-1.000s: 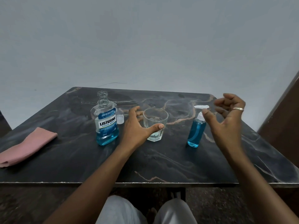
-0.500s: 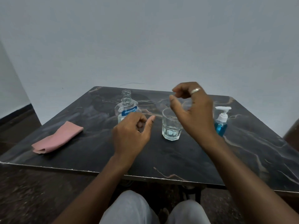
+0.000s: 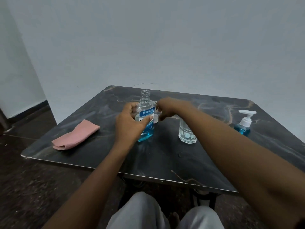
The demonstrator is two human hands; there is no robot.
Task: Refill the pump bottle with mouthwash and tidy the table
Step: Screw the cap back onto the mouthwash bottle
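The clear mouthwash bottle stands uncapped near the middle of the dark marble table, with blue liquid low in it. My left hand wraps around its body, thumb across the label. My right hand reaches across, fingers curled down at the small white cap that sits on the table just right of the bottle. Whether those fingers grip the cap is hidden. The blue pump bottle, with its white pump head on, stands far right, away from both hands.
A clear glass stands between the mouthwash bottle and the pump bottle, partly behind my right forearm. A folded pink cloth lies at the table's left. A grey wall backs the table; my knees are under its near edge.
The camera swung left. My left hand closed around the mouthwash bottle. My right hand crossed from near the pump bottle, over the glass, to the cap beside the bottle.
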